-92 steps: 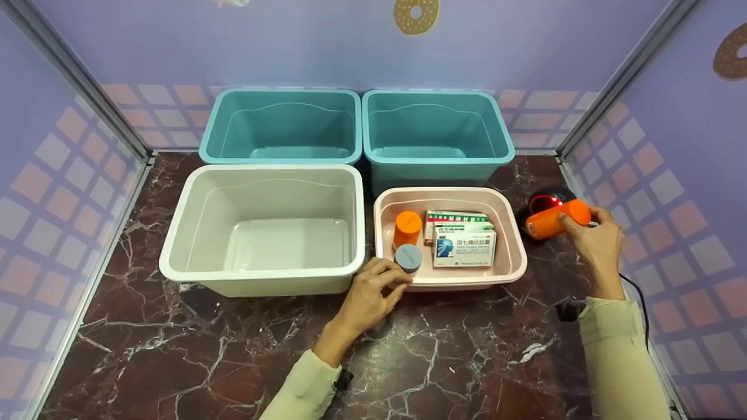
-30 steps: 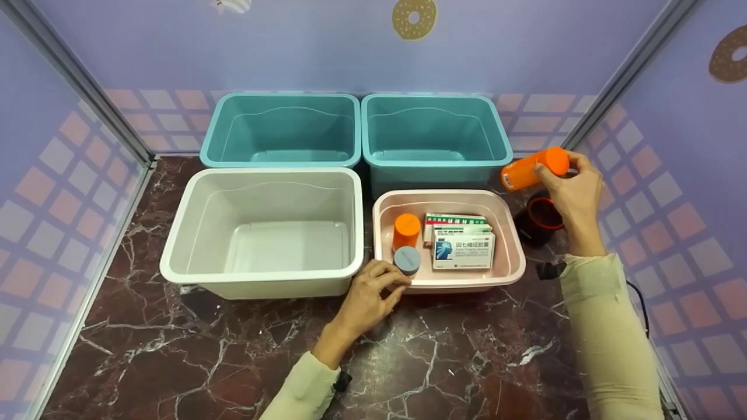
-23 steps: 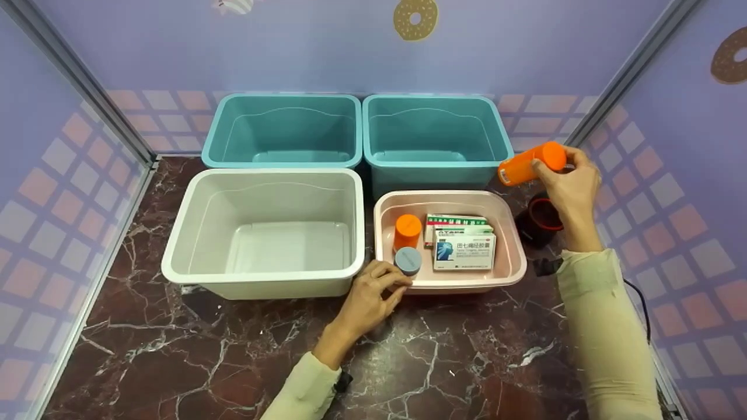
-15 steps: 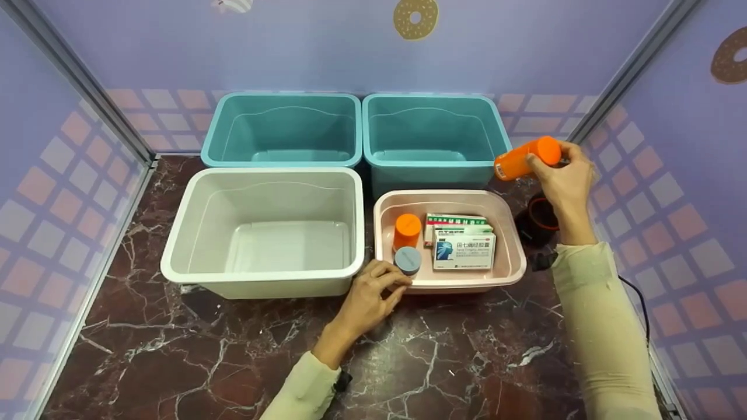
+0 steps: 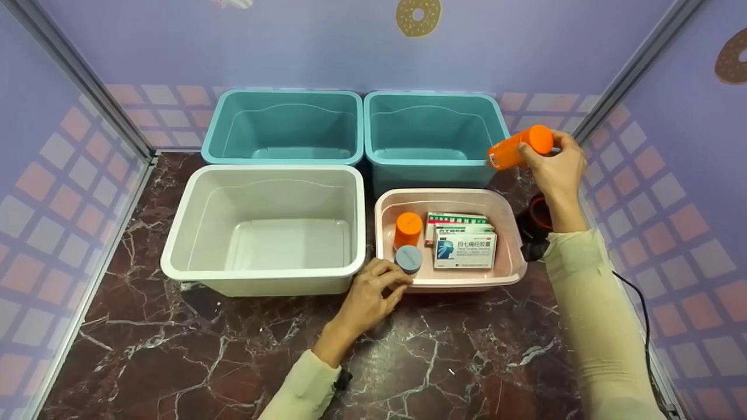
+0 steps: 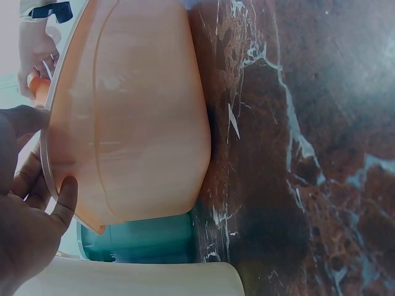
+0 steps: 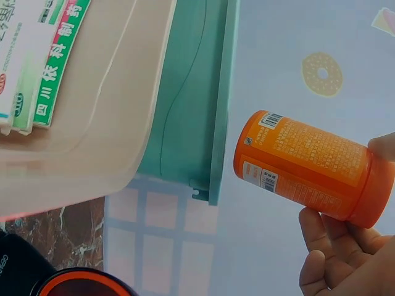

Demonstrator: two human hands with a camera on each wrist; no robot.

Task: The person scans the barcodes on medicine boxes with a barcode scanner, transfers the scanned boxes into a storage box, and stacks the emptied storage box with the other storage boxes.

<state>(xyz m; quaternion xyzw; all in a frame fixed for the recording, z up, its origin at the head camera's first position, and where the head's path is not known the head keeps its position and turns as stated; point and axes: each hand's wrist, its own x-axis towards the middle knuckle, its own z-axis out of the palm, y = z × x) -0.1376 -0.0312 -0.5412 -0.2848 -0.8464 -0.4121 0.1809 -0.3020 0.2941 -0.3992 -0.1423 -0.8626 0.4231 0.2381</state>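
Observation:
My right hand (image 5: 557, 172) grips an orange pill bottle (image 5: 506, 153) near its cap, fingers on one side and thumb on the other. The bottle is tilted in the air and overlaps the right corner of the back right teal bin (image 5: 432, 161) in the head view. Its printed label and barcodes face the right wrist camera. My left hand (image 5: 367, 294) holds the front left rim of the pink tub (image 5: 508, 251), with fingers either side of the rim in the left wrist view. In the tub stand another orange bottle (image 5: 408, 230), a grey-capped bottle (image 5: 408, 259) and several medicine boxes (image 5: 465, 251).
A black barcode scanner (image 5: 532, 220) with a red-rimmed head stands right of the pink tub, partly behind my right wrist. Its cable (image 5: 639, 297) runs along the right wall. A white bin (image 5: 262, 274) is left of the tub, another teal bin (image 5: 280, 161) behind it.
My right hand has lifted the orange bottle from in front of the scanner, moving up and left toward the back right teal bin. The scanner's red glow has gone. My left hand stays put.

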